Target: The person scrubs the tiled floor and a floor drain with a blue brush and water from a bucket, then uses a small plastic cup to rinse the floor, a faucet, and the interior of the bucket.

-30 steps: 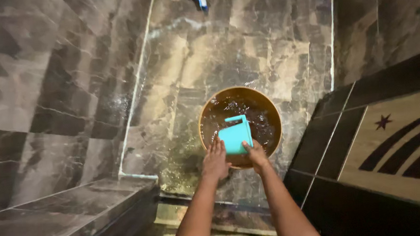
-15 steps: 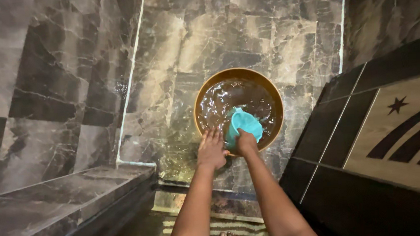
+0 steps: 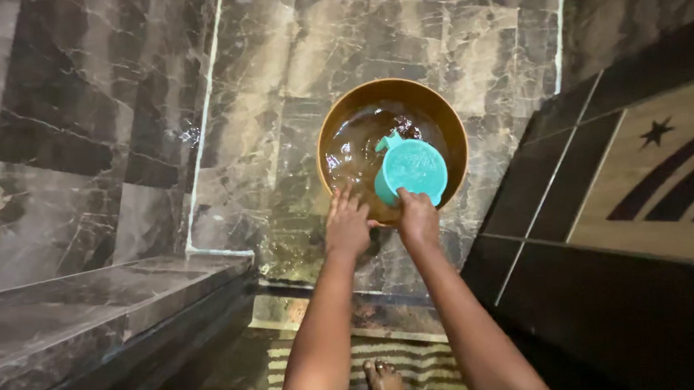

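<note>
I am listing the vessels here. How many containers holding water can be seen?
2. A round brown basin stands on the marble floor, and a teal jug is held over it by the right hand. None seems hidden.

The right hand (image 3: 418, 219) hides the teal mug's (image 3: 411, 171) handle and the bucket's (image 3: 335, 127) near rim. Both forearms run off the bottom edge, as does the bare foot (image 3: 384, 377) on the striped mat (image 3: 421, 359).

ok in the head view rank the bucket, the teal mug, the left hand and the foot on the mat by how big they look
1. Brown bucket, clearly largest.
2. Teal mug and left hand look about alike; too close to rank.
3. Foot on the striped mat, smallest, though partly cut off at the frame edge.
</note>
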